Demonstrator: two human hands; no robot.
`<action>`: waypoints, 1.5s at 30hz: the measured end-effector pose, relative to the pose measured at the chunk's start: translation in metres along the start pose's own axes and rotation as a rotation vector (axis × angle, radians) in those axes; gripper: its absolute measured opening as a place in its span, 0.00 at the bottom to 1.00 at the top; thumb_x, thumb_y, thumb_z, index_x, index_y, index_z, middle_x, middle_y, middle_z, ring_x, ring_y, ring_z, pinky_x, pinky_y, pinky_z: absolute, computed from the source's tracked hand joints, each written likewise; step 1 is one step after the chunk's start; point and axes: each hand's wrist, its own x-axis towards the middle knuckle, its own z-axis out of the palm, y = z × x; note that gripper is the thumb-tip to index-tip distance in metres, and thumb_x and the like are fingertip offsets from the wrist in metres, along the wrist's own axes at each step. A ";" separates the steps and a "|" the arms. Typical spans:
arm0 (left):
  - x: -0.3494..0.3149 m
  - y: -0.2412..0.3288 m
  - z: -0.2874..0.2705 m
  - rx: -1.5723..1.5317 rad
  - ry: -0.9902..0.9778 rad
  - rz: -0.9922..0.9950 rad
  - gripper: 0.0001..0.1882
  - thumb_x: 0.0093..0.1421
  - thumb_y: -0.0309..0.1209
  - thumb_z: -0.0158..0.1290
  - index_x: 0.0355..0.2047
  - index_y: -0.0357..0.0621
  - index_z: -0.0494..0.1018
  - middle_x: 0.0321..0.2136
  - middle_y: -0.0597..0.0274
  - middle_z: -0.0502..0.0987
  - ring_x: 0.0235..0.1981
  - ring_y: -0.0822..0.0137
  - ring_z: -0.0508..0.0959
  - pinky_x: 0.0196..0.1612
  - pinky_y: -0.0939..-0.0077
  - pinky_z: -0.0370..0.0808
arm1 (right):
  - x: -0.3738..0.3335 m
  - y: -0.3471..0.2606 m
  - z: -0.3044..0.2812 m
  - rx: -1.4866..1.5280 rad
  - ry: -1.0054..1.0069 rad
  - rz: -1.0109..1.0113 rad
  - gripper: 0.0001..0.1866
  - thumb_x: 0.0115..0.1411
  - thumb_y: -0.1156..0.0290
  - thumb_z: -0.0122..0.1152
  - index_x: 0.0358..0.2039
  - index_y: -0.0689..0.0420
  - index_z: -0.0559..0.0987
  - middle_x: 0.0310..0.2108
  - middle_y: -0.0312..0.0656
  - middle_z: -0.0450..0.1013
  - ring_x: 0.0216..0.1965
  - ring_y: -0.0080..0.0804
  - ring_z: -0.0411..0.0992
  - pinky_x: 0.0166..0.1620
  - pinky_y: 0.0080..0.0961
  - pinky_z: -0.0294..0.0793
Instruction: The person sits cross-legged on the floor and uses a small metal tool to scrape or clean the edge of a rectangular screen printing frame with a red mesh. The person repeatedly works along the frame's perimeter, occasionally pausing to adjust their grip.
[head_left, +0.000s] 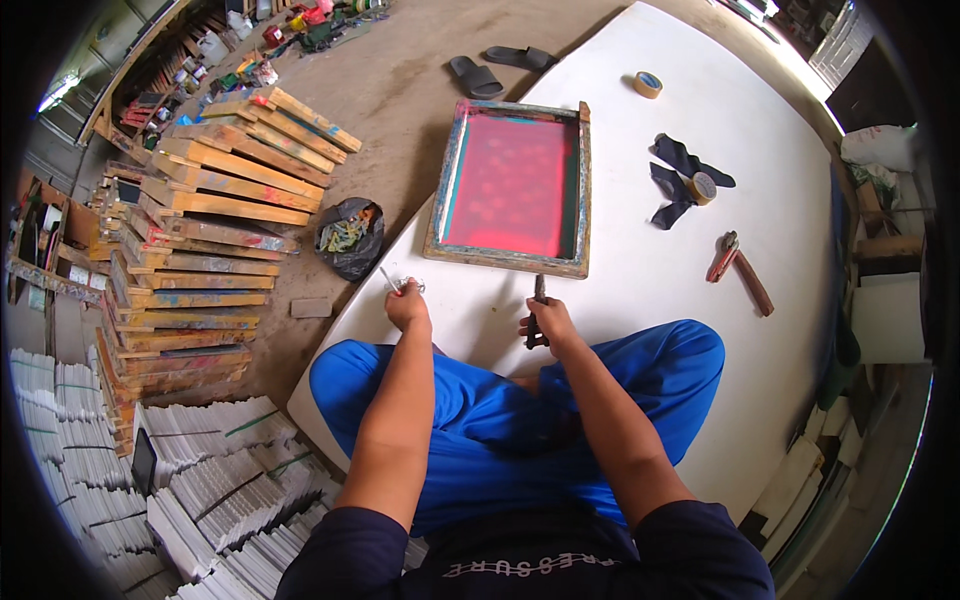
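I sit cross-legged at a white board, with a screen-printing frame (583,190) lying on it in front of me. Its wooden edges are worn and paint-stained, and pink-red mesh (515,185) fills the middle. My left hand (408,308) is closed on a screwdriver (388,278) with a thin pale shaft and a bit of red at the grip. Small shiny metal bits lie by those fingers, too small to name. My right hand (552,325) grips dark pliers (540,290) just below the frame's near edge, apart from it.
Right of the frame lie red-handled pliers (722,258), a wooden-handled tool (753,283), dark cloth strips (690,162) and tape rolls (647,85). To the left are a black bag of scraps (352,240), many stacked wooden frames (210,270) and paper bundles (225,490). Sandals (476,78) lie beyond.
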 end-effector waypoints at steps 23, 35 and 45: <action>-0.033 0.035 0.032 -0.006 -0.203 0.277 0.16 0.60 0.39 0.64 0.28 0.37 0.78 0.21 0.61 0.76 0.24 0.64 0.74 0.33 0.66 0.72 | 0.019 -0.031 -0.035 -0.035 0.285 0.033 0.19 0.63 0.64 0.57 0.40 0.71 0.73 0.24 0.48 0.71 0.20 0.40 0.75 0.21 0.39 0.75; -0.044 0.046 0.032 -0.030 -0.263 0.254 0.18 0.61 0.40 0.63 0.26 0.36 0.75 0.21 0.61 0.74 0.24 0.63 0.73 0.34 0.65 0.71 | 0.034 -0.029 -0.029 -0.060 0.334 0.009 0.11 0.60 0.72 0.50 0.37 0.68 0.73 0.24 0.49 0.72 0.19 0.38 0.73 0.20 0.37 0.73; -0.042 0.038 0.037 0.022 -0.295 0.308 0.17 0.62 0.41 0.63 0.30 0.37 0.77 0.22 0.58 0.77 0.25 0.60 0.76 0.33 0.64 0.73 | 0.023 -0.027 -0.014 0.115 0.375 -0.027 0.08 0.60 0.73 0.50 0.35 0.64 0.71 0.19 0.44 0.68 0.14 0.36 0.68 0.16 0.37 0.68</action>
